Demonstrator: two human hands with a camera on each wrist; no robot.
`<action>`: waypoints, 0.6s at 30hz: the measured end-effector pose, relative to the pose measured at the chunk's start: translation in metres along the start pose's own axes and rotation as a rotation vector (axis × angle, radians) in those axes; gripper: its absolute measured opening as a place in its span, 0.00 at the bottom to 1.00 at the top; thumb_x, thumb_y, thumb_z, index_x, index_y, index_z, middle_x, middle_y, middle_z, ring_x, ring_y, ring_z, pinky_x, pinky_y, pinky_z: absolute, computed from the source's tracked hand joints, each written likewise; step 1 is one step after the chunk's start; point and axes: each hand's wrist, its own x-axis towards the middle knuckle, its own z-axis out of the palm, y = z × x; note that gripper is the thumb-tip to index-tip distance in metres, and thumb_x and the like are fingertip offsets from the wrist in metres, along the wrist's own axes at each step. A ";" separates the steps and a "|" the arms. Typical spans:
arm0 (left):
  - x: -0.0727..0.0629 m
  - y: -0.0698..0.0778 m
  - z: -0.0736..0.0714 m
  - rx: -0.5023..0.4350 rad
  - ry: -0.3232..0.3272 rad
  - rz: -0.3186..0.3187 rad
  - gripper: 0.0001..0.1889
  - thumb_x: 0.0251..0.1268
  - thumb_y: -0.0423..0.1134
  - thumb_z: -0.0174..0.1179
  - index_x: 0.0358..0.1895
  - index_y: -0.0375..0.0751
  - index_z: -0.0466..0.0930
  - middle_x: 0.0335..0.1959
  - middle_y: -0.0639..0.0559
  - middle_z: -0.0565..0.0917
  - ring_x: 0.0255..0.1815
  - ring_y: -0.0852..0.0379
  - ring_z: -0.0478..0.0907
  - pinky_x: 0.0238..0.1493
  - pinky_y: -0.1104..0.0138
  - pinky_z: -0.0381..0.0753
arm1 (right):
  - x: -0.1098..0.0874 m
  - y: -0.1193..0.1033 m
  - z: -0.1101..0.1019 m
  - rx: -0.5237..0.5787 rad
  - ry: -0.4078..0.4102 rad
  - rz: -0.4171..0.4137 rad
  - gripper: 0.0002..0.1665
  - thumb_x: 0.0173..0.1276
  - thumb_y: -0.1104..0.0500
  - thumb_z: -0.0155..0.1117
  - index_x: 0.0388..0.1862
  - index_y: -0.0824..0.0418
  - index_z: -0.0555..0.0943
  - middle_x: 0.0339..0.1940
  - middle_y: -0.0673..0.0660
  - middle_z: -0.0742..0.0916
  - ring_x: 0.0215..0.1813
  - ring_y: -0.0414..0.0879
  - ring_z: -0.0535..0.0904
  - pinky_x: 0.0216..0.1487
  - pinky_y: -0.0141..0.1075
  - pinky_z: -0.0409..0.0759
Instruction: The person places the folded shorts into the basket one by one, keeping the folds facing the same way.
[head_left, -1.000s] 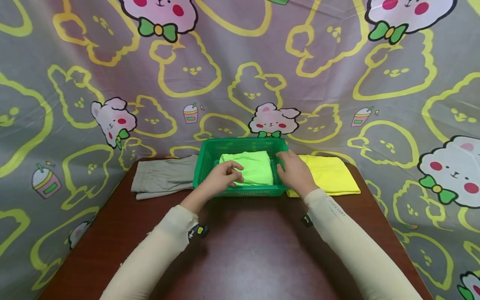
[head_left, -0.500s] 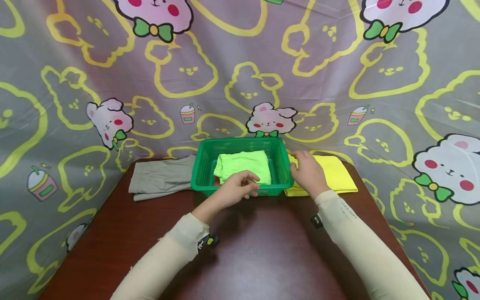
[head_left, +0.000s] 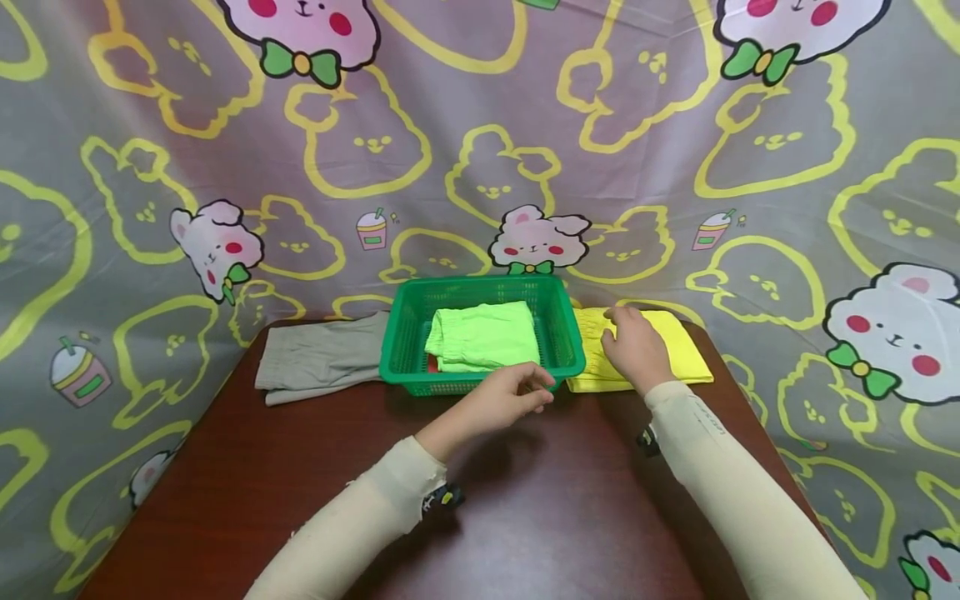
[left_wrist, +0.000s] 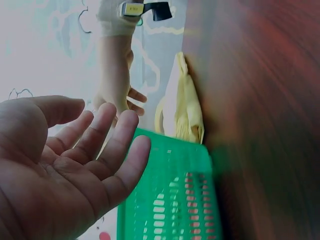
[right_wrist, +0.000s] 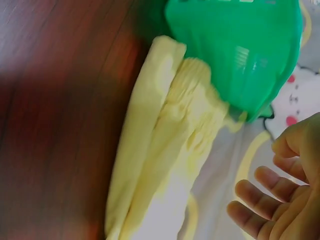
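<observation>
In the head view, a green plastic basket [head_left: 480, 385] stands at the back of the table. Folded lime-green elastic-waist clothing [head_left: 486, 336] lies inside it, with a bit of something red under its left edge. My left hand [head_left: 512, 400] hovers before the basket's front wall, fingers loosely bent and holding nothing. Above the folded yellow garment [head_left: 684, 346] on the basket's right is my right hand [head_left: 637, 346], its fingers relaxed. The right wrist view shows that hand [right_wrist: 290, 185] apart from the yellow garment [right_wrist: 165, 135], which has a gathered waistband.
Folded grey clothing [head_left: 322, 358] with an elastic waist lies left of the basket. A patterned cloth curtain [head_left: 480, 150] hangs behind and around the brown wooden table [head_left: 555, 517].
My left hand has moved right and nearer, from over the lime-green clothing to before the basket. My right hand has shifted right, from the basket's rim to above the yellow garment.
</observation>
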 end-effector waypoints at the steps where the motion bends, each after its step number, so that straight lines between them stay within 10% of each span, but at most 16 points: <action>1: 0.001 0.000 0.003 0.024 -0.002 0.012 0.09 0.76 0.43 0.60 0.54 0.49 0.81 0.40 0.58 0.86 0.39 0.59 0.84 0.38 0.66 0.83 | 0.000 0.004 0.000 -0.002 -0.005 0.007 0.24 0.76 0.58 0.52 0.65 0.67 0.76 0.60 0.68 0.80 0.57 0.66 0.80 0.51 0.61 0.79; 18: 0.027 0.009 0.053 0.365 -0.043 0.152 0.11 0.75 0.40 0.60 0.56 0.46 0.83 0.49 0.58 0.86 0.52 0.67 0.80 0.56 0.73 0.77 | -0.005 0.050 -0.008 -0.063 -0.075 0.117 0.26 0.74 0.57 0.50 0.65 0.70 0.75 0.59 0.73 0.78 0.57 0.71 0.78 0.53 0.64 0.76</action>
